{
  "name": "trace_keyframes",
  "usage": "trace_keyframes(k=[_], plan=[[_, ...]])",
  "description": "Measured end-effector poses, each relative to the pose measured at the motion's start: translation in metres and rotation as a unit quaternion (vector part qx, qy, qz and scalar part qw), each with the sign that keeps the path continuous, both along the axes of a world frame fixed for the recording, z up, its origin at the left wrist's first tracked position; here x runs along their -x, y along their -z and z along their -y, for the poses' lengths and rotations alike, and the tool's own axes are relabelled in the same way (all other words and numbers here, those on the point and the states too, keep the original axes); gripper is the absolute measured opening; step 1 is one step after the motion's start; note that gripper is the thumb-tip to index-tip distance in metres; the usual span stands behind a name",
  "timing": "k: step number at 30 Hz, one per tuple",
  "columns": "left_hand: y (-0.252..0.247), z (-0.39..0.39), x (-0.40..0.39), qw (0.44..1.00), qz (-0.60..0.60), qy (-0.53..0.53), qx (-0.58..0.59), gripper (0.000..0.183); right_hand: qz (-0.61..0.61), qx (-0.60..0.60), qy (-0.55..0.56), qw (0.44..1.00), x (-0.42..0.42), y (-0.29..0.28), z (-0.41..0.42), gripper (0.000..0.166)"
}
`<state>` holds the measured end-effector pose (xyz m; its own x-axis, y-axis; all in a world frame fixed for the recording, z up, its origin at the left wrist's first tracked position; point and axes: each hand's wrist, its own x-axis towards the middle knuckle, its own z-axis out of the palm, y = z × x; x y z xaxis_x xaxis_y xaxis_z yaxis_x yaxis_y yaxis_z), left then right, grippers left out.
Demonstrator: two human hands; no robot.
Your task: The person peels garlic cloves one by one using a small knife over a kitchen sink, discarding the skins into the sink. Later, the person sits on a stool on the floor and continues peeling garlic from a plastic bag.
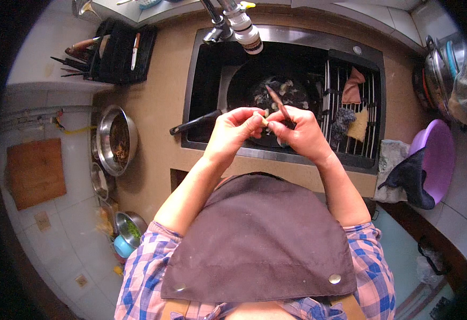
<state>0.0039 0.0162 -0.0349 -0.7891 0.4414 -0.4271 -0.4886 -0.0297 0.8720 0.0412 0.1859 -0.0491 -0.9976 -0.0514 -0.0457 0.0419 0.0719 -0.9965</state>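
Over the sink, my left hand [237,126] pinches a small pale piece [262,119] that looks like a garlic clove. The thumb and fingertips of my right hand [297,128] meet at the same piece. A slim brownish tool [277,100], apparently a small knife, is also held in my right hand and slants up and away from it. Below both hands a dark pan [241,86] sits in the sink, its black handle [195,122] reaching out over the left rim. Pale pieces and skins [286,87] lie in the pan. My fingers hide part of it.
A faucet [249,36] hangs over the sink [281,34]. On the right, a rack [371,132] holds a pink cloth [353,86], a dark scrubber [342,120] and a yellow sponge [358,125]. A steel bowl [133,140] and a knife block [117,56] stand left; a purple basin [437,160] leans right.
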Motion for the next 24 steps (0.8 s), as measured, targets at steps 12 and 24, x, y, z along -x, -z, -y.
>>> trace_keyframes(k=[12, 24], plan=[[0.006, -0.006, -0.013, 0.964, -0.264, -0.013, 0.024, 0.019, 0.173, 0.347, 0.045, 0.921, -0.005, 0.007, 0.012, 0.006], [0.008, 0.008, 0.003, 0.965, 0.153, -0.109, -0.181, 0.033, 0.126, 0.126, 0.148, 0.973, 0.005, 0.014, -0.009, 0.009]])
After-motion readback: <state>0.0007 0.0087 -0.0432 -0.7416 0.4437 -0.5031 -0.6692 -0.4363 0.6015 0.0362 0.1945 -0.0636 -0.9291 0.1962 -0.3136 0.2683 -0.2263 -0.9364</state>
